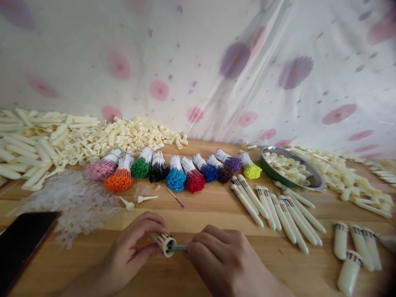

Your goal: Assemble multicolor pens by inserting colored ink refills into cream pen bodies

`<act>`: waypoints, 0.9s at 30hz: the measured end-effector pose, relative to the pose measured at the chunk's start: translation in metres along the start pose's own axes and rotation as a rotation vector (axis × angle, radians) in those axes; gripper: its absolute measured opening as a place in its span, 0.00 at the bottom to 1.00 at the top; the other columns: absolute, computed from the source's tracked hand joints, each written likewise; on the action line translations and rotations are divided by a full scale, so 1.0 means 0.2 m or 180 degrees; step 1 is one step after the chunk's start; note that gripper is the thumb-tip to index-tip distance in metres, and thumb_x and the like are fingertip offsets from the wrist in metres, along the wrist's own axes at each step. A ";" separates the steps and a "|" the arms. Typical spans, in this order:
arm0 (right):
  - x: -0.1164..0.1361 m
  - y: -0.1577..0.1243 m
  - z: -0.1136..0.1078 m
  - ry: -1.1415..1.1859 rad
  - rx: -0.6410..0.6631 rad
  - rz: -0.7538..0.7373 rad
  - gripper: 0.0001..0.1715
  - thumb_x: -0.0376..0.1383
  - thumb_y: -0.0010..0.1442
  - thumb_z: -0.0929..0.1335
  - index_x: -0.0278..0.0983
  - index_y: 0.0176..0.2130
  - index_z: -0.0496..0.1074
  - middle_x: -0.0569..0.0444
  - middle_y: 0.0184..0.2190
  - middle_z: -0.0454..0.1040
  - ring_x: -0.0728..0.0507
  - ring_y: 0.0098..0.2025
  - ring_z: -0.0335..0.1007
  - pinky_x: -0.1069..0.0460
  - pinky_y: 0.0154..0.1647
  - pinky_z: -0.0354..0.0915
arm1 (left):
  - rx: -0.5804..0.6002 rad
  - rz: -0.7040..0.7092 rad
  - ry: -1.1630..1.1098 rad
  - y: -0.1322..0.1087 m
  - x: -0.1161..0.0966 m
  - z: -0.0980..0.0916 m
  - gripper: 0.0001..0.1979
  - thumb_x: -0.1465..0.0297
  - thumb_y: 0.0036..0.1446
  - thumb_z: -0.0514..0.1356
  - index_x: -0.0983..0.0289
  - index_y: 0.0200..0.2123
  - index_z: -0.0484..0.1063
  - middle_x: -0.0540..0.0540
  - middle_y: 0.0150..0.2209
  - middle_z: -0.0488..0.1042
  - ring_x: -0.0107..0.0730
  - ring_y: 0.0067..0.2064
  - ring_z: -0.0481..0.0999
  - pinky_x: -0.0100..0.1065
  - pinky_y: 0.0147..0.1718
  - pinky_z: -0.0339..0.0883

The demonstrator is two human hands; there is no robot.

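My left hand (pixel 140 239) grips a short cream multicolor pen barrel (pixel 163 242) between thumb and fingers, its open round end facing right. Coloured slider marks show along its side, and something dark and yellow-green sits inside the opening. My right hand (pixel 221 251) is closed around a thin light-blue, two-pronged piece (pixel 178 248) that reaches into that opening. Its rear is hidden in my fist, so I cannot tell its exact kind. Beyond my hands lie a loose purple-tipped refill (pixel 175 196) and a small cream plunger-like part (pixel 147 199).
Bundles of coloured refills, such as the orange bundle (pixel 119 177), form a row. Cream parts (pixel 123 134) heap at back left, near clear plastic pieces (pixel 74 202) and a black phone (pixel 26 243). Rightward are a green bowl (pixel 318 181), pens (pixel 284 218) and short barrels (pixel 349 272).
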State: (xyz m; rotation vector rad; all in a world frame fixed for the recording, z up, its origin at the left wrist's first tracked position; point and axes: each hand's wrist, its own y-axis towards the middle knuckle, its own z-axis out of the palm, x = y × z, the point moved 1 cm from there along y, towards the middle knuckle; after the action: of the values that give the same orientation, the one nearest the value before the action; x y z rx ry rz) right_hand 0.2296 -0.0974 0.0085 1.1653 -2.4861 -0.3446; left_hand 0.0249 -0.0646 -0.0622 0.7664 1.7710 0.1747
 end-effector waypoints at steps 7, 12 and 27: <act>0.00 0.00 0.02 -0.0152 -0.0148 -0.0094 0.20 0.25 0.64 0.55 0.32 0.25 0.66 0.54 0.21 0.67 0.49 0.23 0.59 0.54 0.20 0.55 | -0.0040 -0.0048 -0.0087 -0.01 0.02 0.00 0.12 0.77 0.55 0.60 0.56 0.41 0.71 0.51 0.36 0.73 0.29 0.39 0.76 0.25 0.39 0.71; 0.01 -0.01 0.02 -0.0257 -0.0109 -0.0176 0.20 0.23 0.62 0.55 0.32 0.25 0.67 0.53 0.21 0.67 0.48 0.23 0.60 0.54 0.20 0.56 | 0.0023 -0.0002 -0.0115 -0.01 0.01 0.00 0.16 0.79 0.54 0.59 0.54 0.42 0.72 0.52 0.38 0.73 0.30 0.40 0.76 0.25 0.38 0.72; -0.05 -0.02 0.04 0.0254 -0.0357 0.0162 0.12 0.25 0.61 0.60 0.34 0.28 0.66 0.55 0.22 0.68 0.49 0.24 0.62 0.55 0.22 0.57 | -0.0102 -0.0212 -0.0089 -0.04 0.04 -0.01 0.10 0.75 0.54 0.60 0.56 0.38 0.70 0.50 0.36 0.72 0.29 0.38 0.75 0.25 0.38 0.69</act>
State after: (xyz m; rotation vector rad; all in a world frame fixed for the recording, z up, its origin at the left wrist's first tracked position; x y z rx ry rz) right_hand 0.2340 -0.0922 -0.0018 1.0488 -2.3903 -0.4095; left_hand 0.0181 -0.0644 -0.0715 0.6829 1.7605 0.1468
